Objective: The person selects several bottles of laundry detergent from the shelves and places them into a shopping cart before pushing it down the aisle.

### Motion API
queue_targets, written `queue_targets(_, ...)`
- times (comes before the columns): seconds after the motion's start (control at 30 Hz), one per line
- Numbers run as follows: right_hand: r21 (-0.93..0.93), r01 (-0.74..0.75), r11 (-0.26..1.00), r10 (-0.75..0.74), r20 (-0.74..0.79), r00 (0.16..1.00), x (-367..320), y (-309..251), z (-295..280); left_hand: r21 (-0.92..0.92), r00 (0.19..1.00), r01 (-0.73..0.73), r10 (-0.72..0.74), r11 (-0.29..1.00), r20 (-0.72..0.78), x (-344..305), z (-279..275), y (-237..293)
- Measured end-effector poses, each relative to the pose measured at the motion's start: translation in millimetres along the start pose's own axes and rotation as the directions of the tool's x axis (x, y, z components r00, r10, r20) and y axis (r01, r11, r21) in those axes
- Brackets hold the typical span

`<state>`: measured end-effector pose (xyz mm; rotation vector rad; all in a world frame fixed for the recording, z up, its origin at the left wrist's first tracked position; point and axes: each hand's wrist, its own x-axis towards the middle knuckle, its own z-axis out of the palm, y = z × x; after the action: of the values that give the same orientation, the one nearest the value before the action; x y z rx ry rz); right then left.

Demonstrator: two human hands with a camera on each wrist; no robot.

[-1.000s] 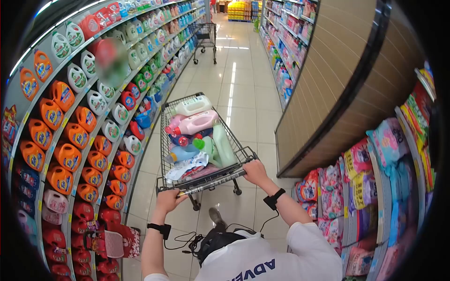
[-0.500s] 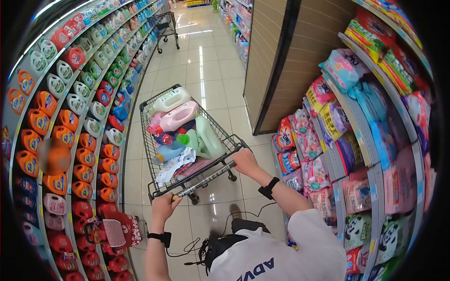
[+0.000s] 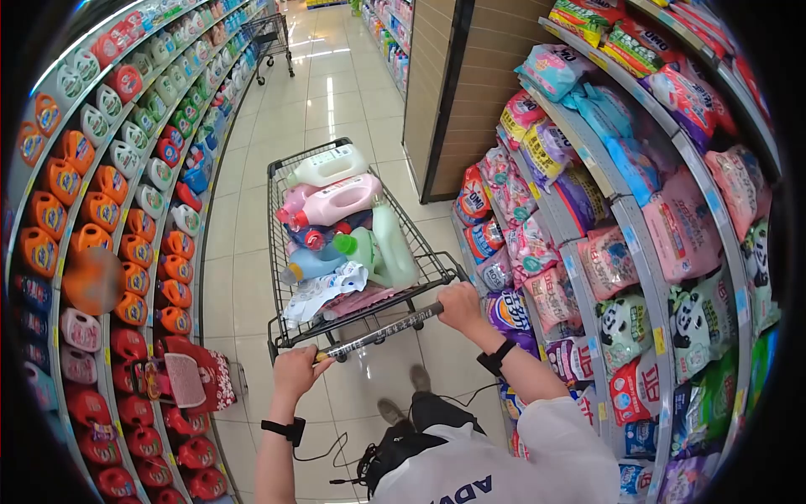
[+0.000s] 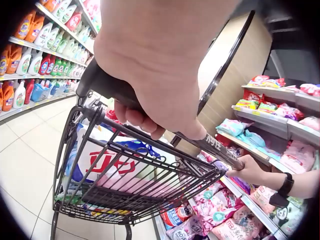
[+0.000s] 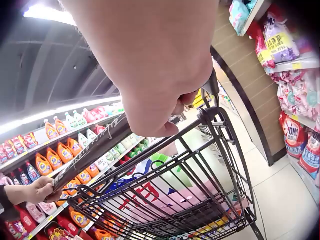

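Observation:
A wire shopping cart stands in front of me, its dark handle running between my two hands. My left hand grips the left end of the handle, and in the left wrist view its fingers curl under the bar. Near the other end, my right hand holds the same bar. Inside the cart lie a whitish bottle, a pink bottle, a pale green bottle, a blue bottle and a white printed packet, among other goods.
Shelves of orange detergent jugs line the left side, with a red bag trolley beside them. On the right are shelves of bagged goods and a brown panelled pillar. Another cart stands farther up the tiled aisle.
The view has swung right, so the pillar and far cart sit farther left and more of the right shelves shows. Both hands keep their hold on the handle; my feet have moved.

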<state>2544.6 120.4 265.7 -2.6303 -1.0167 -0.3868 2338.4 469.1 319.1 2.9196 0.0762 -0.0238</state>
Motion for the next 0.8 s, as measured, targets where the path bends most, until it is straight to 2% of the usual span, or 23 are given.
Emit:
queue_targets(0.1, -0.004, 0.013, 1.0, -0.013, -0.018, 1.0, -52.2, -11.1, -16.9, 0.029, 0.999, -0.043, 0.044, 0.999, -0.019, -38.0, 5.4, 16.9)
queue_targets(0.27, 0.017, -0.032, 0.999, 0.034, -0.09, 0.995, -141.9, -21.0, -36.7, 0.047, 0.991, -0.129, 0.128, 0.991, 0.032, -89.8, 15.5, 55.0)
queue_targets(0.43, 0.012, -0.056, 0.998, 0.058, -0.152, 0.987, -215.9, -31.6, -61.3, 0.095, 0.986, -0.155, 0.149, 0.983, 0.074, -135.1, 26.6, 89.3)
queue_targets(0.8, -0.038, -0.102, 0.994, 0.091, -0.225, 0.97, -353.9, -11.7, -103.8, 0.054, 0.968, -0.238, 0.233, 0.97, 0.091, -205.8, 47.6, 190.3)
